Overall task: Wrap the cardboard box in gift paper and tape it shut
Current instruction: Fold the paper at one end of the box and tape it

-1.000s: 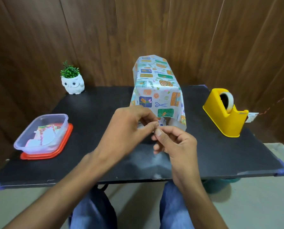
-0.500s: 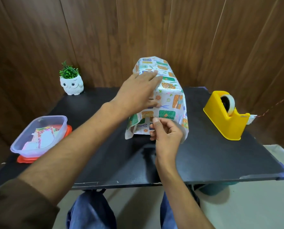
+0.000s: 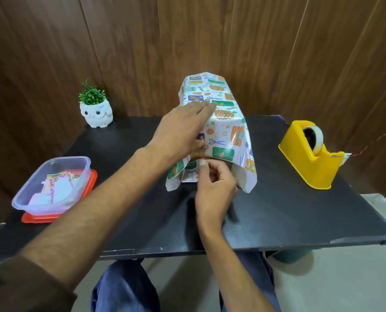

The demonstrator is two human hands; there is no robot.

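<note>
Taping step: left hand (image 3: 183,129) lies flat, pressing gift paper (image 3: 228,131); right hand (image 3: 214,190), just below it, pinches what looks like a tape strip (image 3: 202,163). Next: smooth strip across flap edge.

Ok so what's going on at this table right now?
A person is gift-wrapping a box on the black table. Patterned gift paper is draped over the box, hiding it, and its near flaps hang loose. The left hand presses flat on the paper. The right hand pinches what looks like a small piece of tape at the paper's near edge. A yellow tape dispenser sits to the right.
</note>
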